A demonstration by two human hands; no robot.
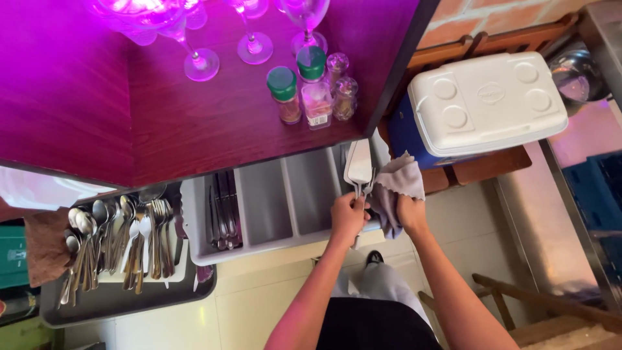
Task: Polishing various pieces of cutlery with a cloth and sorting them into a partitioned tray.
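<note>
- Your left hand (348,217) hides the cake server's (359,165) handle.
- The far wine glasses (253,39) are cut off by the top edge.
- The shelf covers the cutlery tray's (265,204) far end.

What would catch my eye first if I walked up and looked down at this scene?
Probably the pink-purple glow over the wine glasses on the dark wooden shelf at the top. Below its edge, the left hand grips a flat metal server over a grey cutlery organizer, and the right hand holds a grey cloth against it. A tray piled with spoons and forks sits lower left.
</note>
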